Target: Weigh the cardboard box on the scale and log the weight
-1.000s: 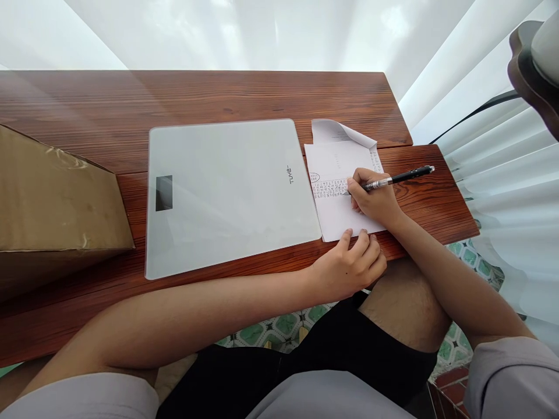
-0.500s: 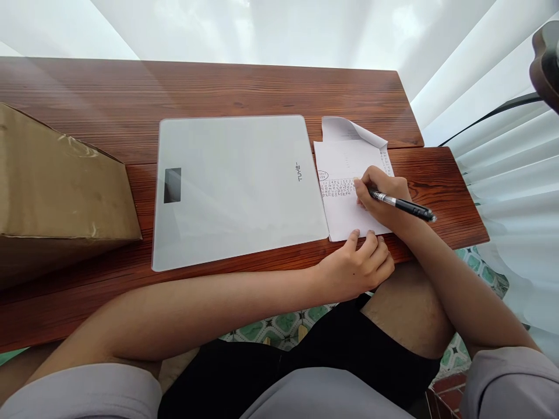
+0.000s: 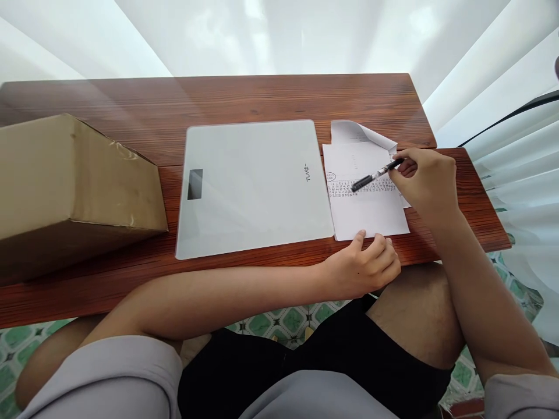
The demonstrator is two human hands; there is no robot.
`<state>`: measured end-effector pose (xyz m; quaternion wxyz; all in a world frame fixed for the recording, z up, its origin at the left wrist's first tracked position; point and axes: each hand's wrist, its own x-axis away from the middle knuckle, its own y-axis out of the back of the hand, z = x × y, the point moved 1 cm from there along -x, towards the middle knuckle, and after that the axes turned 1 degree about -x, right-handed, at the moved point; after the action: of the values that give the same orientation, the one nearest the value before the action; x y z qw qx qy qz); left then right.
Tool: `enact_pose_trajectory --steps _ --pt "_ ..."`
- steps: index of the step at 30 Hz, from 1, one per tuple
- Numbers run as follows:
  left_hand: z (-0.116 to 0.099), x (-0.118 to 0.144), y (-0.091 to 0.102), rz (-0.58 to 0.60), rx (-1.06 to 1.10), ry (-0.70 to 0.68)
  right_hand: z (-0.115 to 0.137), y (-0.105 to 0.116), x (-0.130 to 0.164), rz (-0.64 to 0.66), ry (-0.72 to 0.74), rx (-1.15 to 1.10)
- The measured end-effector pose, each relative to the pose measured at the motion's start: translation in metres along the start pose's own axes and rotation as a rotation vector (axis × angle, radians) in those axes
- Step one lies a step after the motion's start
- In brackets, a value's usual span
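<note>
Between thumb and fingers of my right hand (image 3: pixel 430 183), at the right side of the sheet, is a black pen (image 3: pixel 365 182). It points left over the rows of small handwritten characters on the white paper (image 3: pixel 367 218). My left hand (image 3: pixel 360 266) rests at the table's front edge, its fingers loosely bent and apart, the index fingertip on the paper's lower edge. Under the top of that paper lies another sheet (image 3: pixel 347 131) with a curled corner. Left of the paper, touching or nearly touching it, is a flat white glass scale (image 3: pixel 257 186) with a dark display window.
A brown cardboard box (image 3: pixel 116 180) stands on the left of the reddish wooden table (image 3: pixel 262 96). White curtains (image 3: pixel 524 174) hang behind and to the right. A dark cable (image 3: pixel 502 119) runs in front of the right-hand curtain.
My right hand has lifted from the writing and moved right. The pen has swung round, so its thick black end now points left over the paper. The view has shifted slightly; my left hand stays put.
</note>
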<state>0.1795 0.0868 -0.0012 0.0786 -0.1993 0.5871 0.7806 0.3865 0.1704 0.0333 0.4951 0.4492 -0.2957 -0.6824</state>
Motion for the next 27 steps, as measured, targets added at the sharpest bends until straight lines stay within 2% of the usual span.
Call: enact_pose_trajectory --steps 5,11,15,17,20,23,27 --pt "0.001 0.0 0.0 -0.029 -0.022 -0.004 0.004 -0.001 0.0 0.066 -0.075 0.045" --pt "0.003 0.0 -0.001 0.023 0.017 -0.029 0.005 -0.011 -0.003 0.152 -0.083 0.057" --pt "0.011 -0.002 0.005 0.068 0.095 -0.042 0.007 -0.016 -0.003 0.174 -0.072 0.082" --pt "0.019 -0.002 0.013 0.087 0.162 -0.06 0.009 -0.016 -0.002 0.146 -0.094 0.112" --pt "0.036 0.001 0.031 0.087 0.219 -0.08 0.013 -0.014 -0.001 0.039 -0.122 0.145" --pt "0.058 0.009 0.054 0.01 0.133 0.016 0.022 -0.016 0.001 -0.024 -0.099 0.07" --pt "0.087 0.029 0.09 -0.095 0.037 0.153 0.04 -0.023 0.009 0.015 -0.041 -0.02"
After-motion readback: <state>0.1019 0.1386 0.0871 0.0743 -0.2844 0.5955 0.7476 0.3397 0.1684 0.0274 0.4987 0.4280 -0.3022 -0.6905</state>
